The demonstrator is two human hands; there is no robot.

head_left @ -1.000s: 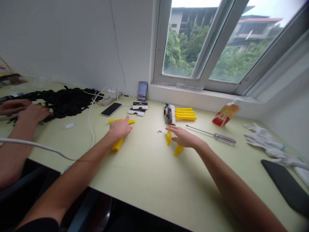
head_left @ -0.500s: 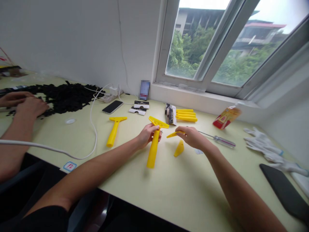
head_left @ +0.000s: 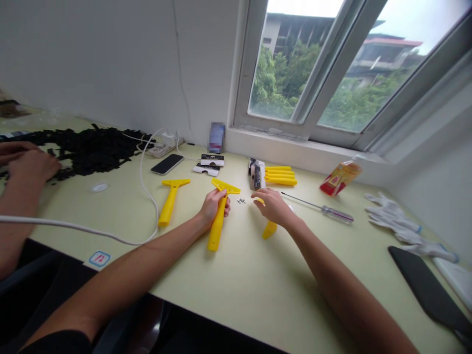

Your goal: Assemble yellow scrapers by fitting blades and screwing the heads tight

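My left hand point(head_left: 214, 205) is closed around the neck of a yellow scraper point(head_left: 217, 228), its wide head pointing away from me. My right hand point(head_left: 275, 206) hovers low over the table with its fingers apart. Under its fingers shows part of a yellow plastic piece point(head_left: 260, 201), which looks let go; the rest is hidden. A second yellow piece point(head_left: 270, 229) lies just below that hand, partly covered by it. Between my hands sits a small cluster of metal screws point(head_left: 241, 200). Another yellow scraper point(head_left: 168, 204) rests left of my left hand.
Behind lie several yellow handles point(head_left: 282, 176) beside black-and-white packets point(head_left: 256, 173). A screwdriver point(head_left: 332, 212), white gloves point(head_left: 394, 221) and a bottle point(head_left: 339, 178) are on the right. At left, a co-worker's hands point(head_left: 35, 164) are by black strips point(head_left: 96, 150); a white cable point(head_left: 121, 241) crosses the table.
My right hand's fingers have spread, and the yellow piece they held is lower, beneath them. The held scraper has shifted slightly left in view, and the screws now show uncovered.
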